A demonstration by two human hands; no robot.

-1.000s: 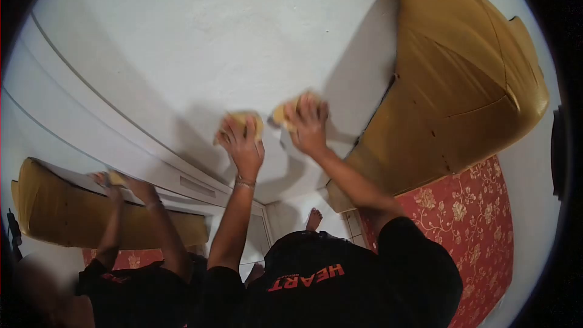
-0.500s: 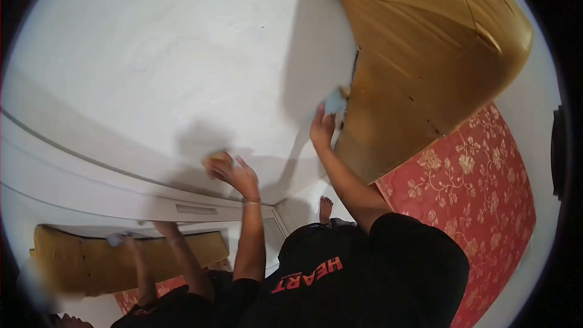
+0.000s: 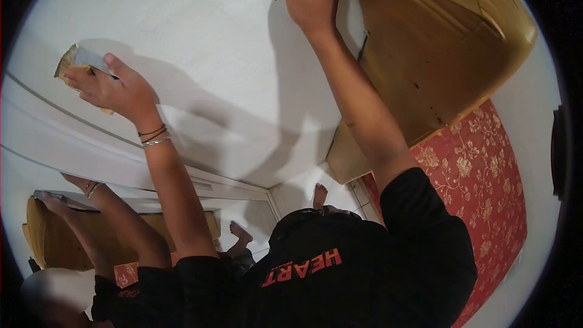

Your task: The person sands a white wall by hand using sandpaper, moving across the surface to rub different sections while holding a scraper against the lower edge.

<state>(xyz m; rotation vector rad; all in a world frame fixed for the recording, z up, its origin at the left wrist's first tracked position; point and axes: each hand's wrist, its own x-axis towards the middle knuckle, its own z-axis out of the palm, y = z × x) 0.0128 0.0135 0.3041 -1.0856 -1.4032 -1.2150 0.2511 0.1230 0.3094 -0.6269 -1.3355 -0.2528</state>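
A: What covers the white tiled floor (image 3: 299, 193) at the foot of the wall?

B: A red carpet with a cream floral pattern (image 3: 480, 194), spread to the right. A mustard-yellow leather sofa (image 3: 437, 42) stands tipped against the wall, its lower corner meeting the tiles just beside the carpet's edge. One bare foot (image 3: 318, 195) rests on the tiles.

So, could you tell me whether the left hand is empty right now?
No, the left hand grips a yellowish sanding block and presses it against the white wall.
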